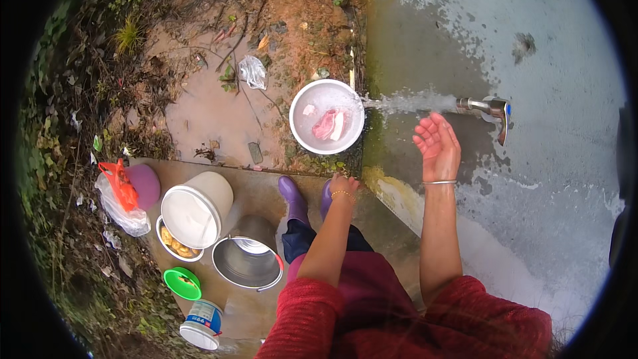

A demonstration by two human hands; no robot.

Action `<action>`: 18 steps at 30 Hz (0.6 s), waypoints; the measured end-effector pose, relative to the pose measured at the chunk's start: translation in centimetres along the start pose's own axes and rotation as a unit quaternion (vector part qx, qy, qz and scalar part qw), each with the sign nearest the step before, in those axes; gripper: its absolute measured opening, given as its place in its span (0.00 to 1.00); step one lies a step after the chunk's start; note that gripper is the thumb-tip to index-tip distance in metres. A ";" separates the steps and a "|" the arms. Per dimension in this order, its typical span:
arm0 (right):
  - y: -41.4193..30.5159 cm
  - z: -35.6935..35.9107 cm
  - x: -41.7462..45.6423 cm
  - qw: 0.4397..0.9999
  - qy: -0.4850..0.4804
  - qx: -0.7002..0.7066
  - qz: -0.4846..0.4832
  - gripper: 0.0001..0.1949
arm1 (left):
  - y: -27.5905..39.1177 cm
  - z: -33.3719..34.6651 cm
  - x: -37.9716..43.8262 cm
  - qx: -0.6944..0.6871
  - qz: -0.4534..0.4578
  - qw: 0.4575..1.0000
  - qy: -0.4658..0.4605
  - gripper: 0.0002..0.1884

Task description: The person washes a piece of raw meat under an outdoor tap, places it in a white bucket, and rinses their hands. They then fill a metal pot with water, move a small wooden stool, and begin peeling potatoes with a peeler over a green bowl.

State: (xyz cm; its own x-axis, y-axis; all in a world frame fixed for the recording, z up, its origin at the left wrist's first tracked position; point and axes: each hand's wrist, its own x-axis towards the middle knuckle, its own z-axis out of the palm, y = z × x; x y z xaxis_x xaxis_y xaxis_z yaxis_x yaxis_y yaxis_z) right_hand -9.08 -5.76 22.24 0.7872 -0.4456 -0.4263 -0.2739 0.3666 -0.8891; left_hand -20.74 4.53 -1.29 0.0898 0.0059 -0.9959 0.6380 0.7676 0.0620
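Observation:
My right hand (440,147), with a silver bangle at the wrist, is raised beside the running water tap (486,105). Its palm is bare and the fingers are loosely curled, holding nothing. A stream of water (413,101) falls from the spout into a white plastic basin (295,129). Inside the basin lie a larger slab of raw meat with a pale fat strip (326,125) and a smaller piece of meat (309,109) in water. My left hand (344,185), wearing a gold bracelet, hangs above my purple rubber boots (294,197), apart from the basin; nothing shows in it.
To the left stand a metal bucket (266,227), a large white bucket (212,189), a bowl of yellowish food pieces (174,247), a green plastic bowl (174,284), a labelled tub (205,313) and a red plastic bag (119,187). A wet concrete wall (548,169) rises at right; muddy ground (204,104) lies beyond.

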 end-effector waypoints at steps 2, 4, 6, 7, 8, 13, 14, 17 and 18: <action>0.1 0.1 -0.1 1.000 -0.004 0.006 0.001 0.12 | 0.0 -0.4 0.0 -0.004 -0.014 1.000 -0.003 0.23; 0.2 -0.1 0.0 1.000 -0.004 0.008 0.001 0.13 | 0.4 -0.4 -1.1 -0.007 -0.025 1.000 -0.008 0.23; 0.3 -0.3 0.0 1.000 -0.005 0.008 0.001 0.13 | 0.8 -0.4 -2.0 -0.014 -0.033 0.999 -0.014 0.24; 0.3 -0.4 -0.1 1.000 -0.006 0.008 0.001 0.13 | 0.9 -0.5 -2.0 -0.019 -0.030 0.999 -0.011 0.24; 0.3 -0.4 -0.1 1.000 -0.007 0.007 0.000 0.12 | 1.1 -0.5 -2.0 -0.025 -0.028 0.999 -0.009 0.24; 0.1 -0.8 -0.1 1.000 0.002 0.006 -0.013 0.12 | 1.6 -0.7 -1.9 -0.029 -0.016 0.999 -0.019 0.24; 0.0 -0.8 0.0 1.000 0.001 0.005 -0.016 0.12 | 1.5 -0.8 -1.6 -0.026 -0.011 0.999 -0.020 0.23; -0.1 -0.8 0.0 1.000 0.000 0.010 -0.014 0.12 | 1.3 -0.7 -1.2 -0.024 -0.017 0.999 -0.023 0.22; -0.2 -0.7 0.0 1.000 -0.001 0.014 -0.024 0.12 | 1.4 -0.9 -0.9 -0.027 -0.020 0.999 -0.019 0.21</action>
State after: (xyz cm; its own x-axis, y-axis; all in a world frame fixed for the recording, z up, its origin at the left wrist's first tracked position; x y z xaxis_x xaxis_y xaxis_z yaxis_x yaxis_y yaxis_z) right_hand -9.45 -6.40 22.29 0.7999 -0.4621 -0.3829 -0.2200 0.3678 -0.9035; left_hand -20.59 6.21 -0.32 0.0945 -0.0496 -0.9943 0.5995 0.8002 0.0171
